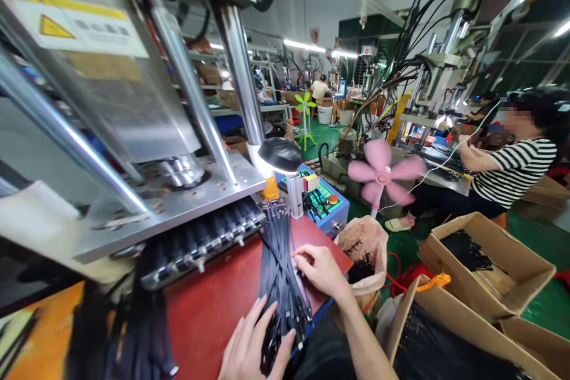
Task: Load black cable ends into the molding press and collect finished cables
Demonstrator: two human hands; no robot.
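Note:
A bundle of flat black cables (276,267) with small metal-tipped ends lies lengthwise on a red work surface (200,314). My left hand (253,341) is open, its fingers spread over the near left side of the bundle by the cable ends. On the bundle's right edge, my right hand (323,273) has its fingers curled, with thumb and forefinger pinched at a black cable; the fingertips are partly hidden. To the left stands a press machine (178,190), with a row of black cables in the clamping fixture (205,249) under its plate.
A lit lamp (279,155) and a blue control box (329,205) stand behind the bundle. More black cables (120,332) hang at left. On the right are a pink fan (383,175), a lined bin (365,243), cardboard boxes (503,261) with black parts, and a seated co-worker (516,160).

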